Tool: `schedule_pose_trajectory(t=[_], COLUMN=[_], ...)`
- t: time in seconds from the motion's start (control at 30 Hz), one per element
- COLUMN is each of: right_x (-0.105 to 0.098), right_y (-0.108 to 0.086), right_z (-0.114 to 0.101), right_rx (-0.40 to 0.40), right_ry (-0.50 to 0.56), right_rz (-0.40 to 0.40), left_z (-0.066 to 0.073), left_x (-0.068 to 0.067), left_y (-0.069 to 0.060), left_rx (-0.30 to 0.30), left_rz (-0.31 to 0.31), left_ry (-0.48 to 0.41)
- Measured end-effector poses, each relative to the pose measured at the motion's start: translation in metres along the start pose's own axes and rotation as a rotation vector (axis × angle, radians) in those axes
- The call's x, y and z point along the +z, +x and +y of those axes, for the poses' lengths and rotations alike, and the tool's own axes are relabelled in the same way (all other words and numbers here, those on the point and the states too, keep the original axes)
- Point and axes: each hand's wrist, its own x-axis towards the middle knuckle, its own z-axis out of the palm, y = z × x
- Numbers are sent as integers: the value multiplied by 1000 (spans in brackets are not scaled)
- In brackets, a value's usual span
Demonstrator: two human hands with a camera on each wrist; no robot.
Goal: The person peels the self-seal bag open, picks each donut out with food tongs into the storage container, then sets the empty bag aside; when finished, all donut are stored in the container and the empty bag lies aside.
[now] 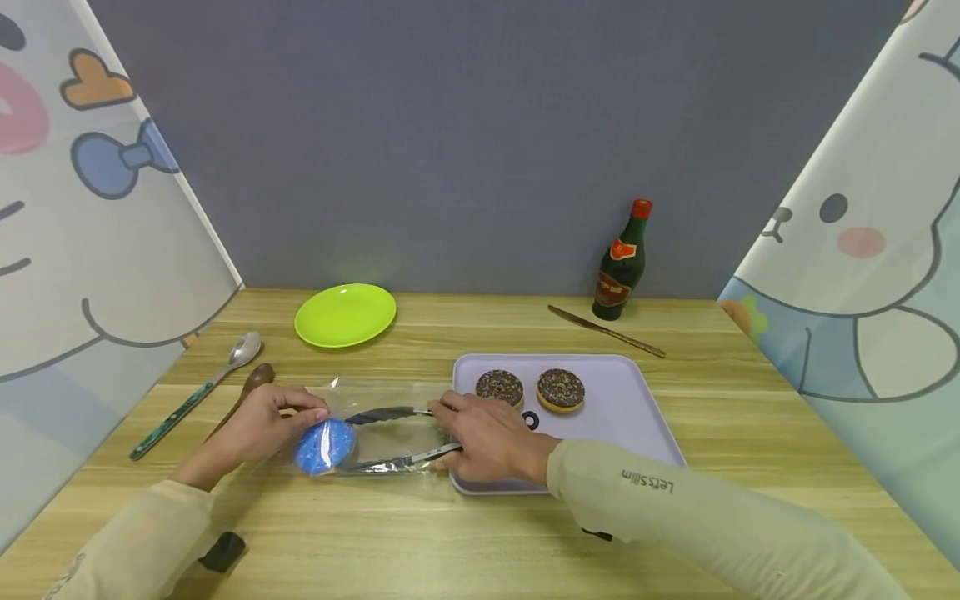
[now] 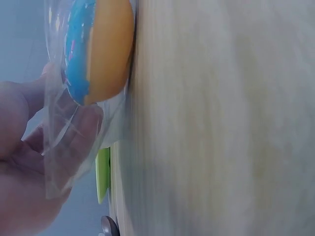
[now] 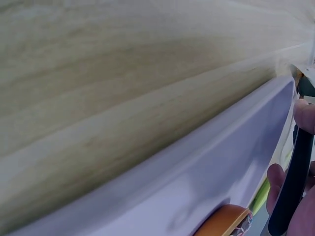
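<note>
A blue-iced donut [image 1: 326, 447] lies in a clear plastic bag [image 1: 408, 392]. At the bag's left end, my left hand [image 1: 258, 425] pinches the film beside the donut; the left wrist view shows fingers behind the clear film [image 2: 61, 147]. My right hand [image 1: 487, 435] grips a pair of tongs [image 1: 390, 413] above the tray's left side. Their dark tips reach into the bag, spread apart, close to the donut. In the right wrist view a black tong handle [image 3: 295, 182] runs between the fingers. Two chocolate donuts [image 1: 561, 390] sit on a lilac tray [image 1: 622, 433].
A green plate [image 1: 345, 315] stands at the back left. To the left lie a green-handled spoon [image 1: 187, 407] and a brown wooden spoon [image 1: 251, 387]. Behind the tray are a knife [image 1: 607, 332] and a dark bottle [image 1: 621, 267]. A black object [image 1: 222, 552] is near the left sleeve.
</note>
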Motion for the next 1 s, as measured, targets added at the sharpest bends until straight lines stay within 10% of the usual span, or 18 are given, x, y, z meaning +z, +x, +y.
schedule_pose_trajectory(t=[1.0], right_x=[-1], right_y=[-70], right_z=[35], right_rx=[111], right_ry=[94], right_rz=[180], left_z=[-6], left_x=[-5], left_y=[0], left_rx=[21], left_rz=[74], left_ry=[28])
